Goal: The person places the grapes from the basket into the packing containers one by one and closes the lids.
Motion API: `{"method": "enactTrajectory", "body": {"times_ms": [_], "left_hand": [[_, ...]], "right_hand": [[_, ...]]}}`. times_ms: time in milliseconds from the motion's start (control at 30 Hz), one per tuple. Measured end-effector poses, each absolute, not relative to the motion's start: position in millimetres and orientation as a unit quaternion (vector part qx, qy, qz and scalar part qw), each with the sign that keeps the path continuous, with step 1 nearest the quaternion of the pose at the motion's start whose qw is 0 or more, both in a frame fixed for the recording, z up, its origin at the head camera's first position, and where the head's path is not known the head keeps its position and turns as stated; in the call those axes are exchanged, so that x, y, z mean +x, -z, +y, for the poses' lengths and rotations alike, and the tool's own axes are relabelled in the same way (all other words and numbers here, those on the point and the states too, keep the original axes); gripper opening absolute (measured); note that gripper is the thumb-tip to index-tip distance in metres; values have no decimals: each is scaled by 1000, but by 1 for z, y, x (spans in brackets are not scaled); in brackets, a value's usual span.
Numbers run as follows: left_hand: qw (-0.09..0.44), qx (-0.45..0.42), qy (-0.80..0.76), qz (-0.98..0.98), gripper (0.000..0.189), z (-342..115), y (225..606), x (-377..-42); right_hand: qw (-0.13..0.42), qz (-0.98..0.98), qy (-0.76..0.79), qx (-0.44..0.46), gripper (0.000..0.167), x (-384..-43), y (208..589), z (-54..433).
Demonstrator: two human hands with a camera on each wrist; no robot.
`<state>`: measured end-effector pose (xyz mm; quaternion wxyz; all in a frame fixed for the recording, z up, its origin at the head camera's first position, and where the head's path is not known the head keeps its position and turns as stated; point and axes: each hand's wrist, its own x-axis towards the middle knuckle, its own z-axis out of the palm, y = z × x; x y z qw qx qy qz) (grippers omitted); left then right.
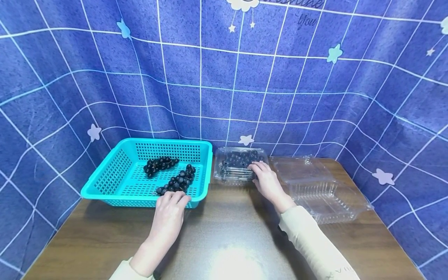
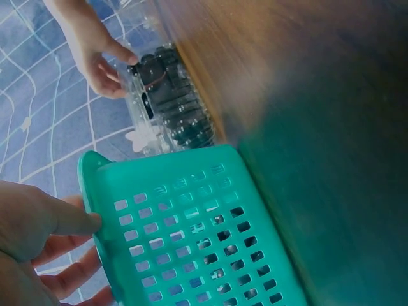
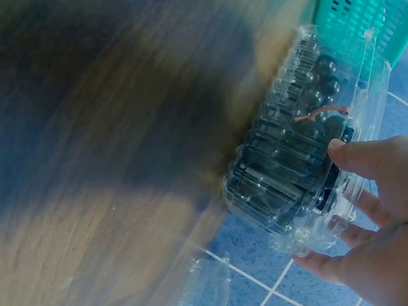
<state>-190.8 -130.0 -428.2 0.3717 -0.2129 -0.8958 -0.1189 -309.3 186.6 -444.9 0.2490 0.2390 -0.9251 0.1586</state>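
A turquoise slotted basket stands at the left of the wooden table and holds two bunches of dark grapes. My left hand grips the basket's near rim. In the left wrist view its thumb presses the outer wall of the basket, with the fingers past the rim. My right hand grips a closed clear clamshell of dark grapes just right of the basket. The right wrist view shows the thumb on the clamshell lid and fingers under its edge.
An open clear clamshell with nothing in it lies at the table's right end. Blue grid-patterned cloth hangs behind and beside the table. Bare brown tabletop stretches in front of the basket and boxes.
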Motion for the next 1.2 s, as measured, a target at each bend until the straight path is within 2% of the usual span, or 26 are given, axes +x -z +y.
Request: {"method": "enactTrajectory", "body": {"times_ms": [733, 1200], "left_hand": [[366, -212, 120, -898, 35, -130, 425, -190], [361, -212, 122, -900, 35, -130, 426, -190]], "right_hand": [[263, -920, -157, 244, 53, -320, 441, 183], [250, -928, -146, 233, 52, -325, 440, 182]]}}
